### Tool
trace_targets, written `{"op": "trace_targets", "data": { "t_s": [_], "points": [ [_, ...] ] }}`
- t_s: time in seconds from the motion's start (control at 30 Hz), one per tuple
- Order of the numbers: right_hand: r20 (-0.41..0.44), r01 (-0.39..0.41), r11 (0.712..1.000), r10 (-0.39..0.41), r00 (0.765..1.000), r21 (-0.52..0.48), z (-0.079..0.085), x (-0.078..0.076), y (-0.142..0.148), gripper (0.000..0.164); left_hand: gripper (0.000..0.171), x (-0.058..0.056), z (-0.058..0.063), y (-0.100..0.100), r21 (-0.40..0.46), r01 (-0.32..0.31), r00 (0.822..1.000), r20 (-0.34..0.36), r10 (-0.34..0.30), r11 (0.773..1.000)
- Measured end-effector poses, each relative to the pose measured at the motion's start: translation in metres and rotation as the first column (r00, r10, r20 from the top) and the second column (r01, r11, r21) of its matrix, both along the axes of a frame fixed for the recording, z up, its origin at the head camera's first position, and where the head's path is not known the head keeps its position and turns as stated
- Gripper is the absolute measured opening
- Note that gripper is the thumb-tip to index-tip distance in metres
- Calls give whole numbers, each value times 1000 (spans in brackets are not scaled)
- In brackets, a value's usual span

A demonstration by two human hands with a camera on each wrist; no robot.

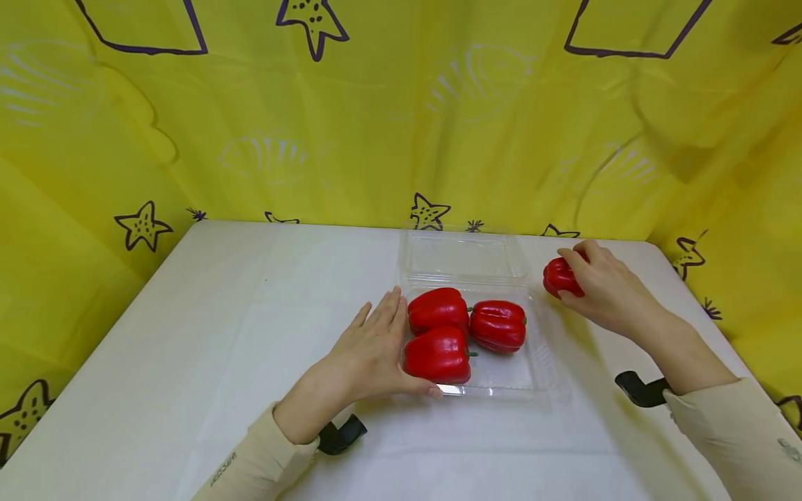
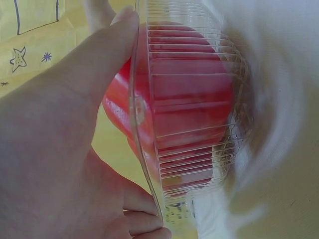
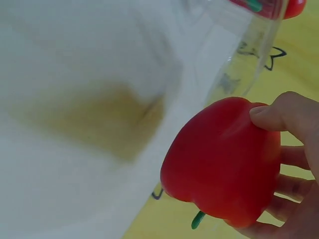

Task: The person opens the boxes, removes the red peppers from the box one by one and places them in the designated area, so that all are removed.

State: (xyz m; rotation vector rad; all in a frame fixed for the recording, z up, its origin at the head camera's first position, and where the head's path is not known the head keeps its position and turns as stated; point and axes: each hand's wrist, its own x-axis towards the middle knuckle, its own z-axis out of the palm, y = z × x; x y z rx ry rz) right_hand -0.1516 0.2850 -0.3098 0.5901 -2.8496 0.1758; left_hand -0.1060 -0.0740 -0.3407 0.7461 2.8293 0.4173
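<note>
My right hand (image 1: 604,285) grips a red bell pepper (image 3: 219,159) to the right of a clear plastic container (image 1: 501,379). In the right wrist view the thumb lies on one side of the pepper, the other fingers behind it, and the green stem points down. Three red bell peppers lie inside the container: two stacked along its left side, front (image 1: 435,356) and back (image 1: 437,311), and one (image 1: 498,327) to their right. Resting against the container's left front corner, my left hand (image 1: 370,351) has its fingers straight along the left rim and its thumb on the front rim.
The container's hinged lid (image 1: 464,255) lies folded back behind it on the white table (image 1: 301,299). A yellow patterned curtain (image 1: 376,125) hangs along the table's far edge and sides. Black wrist mounts (image 1: 642,390) are strapped at both cuffs.
</note>
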Motion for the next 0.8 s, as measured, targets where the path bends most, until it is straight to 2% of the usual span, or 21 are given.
{"op": "trace_targets", "data": {
  "t_s": [0.13, 0.37, 0.63, 0.8],
  "points": [
    [18, -15, 1000, 15, 1000, 2, -6, -5, 6, 52, 132, 0, 0, 0, -4, 1, 1000, 2, -1, 1000],
    [101, -23, 999, 20, 995, 30, -10, -15, 13, 54, 132, 0, 0, 1, -6, -3, 1000, 12, 4, 1000],
    [156, -44, 996, 32, 987, 76, -13, -27, 18, 50, 132, -1, 0, 1, -3, -5, 1000, 19, 5, 1000],
    [193, -50, 995, 33, 981, 83, -15, -31, 19, 53, 132, -1, -1, 1, -5, -7, 1000, 19, 7, 1000]
  ]
}}
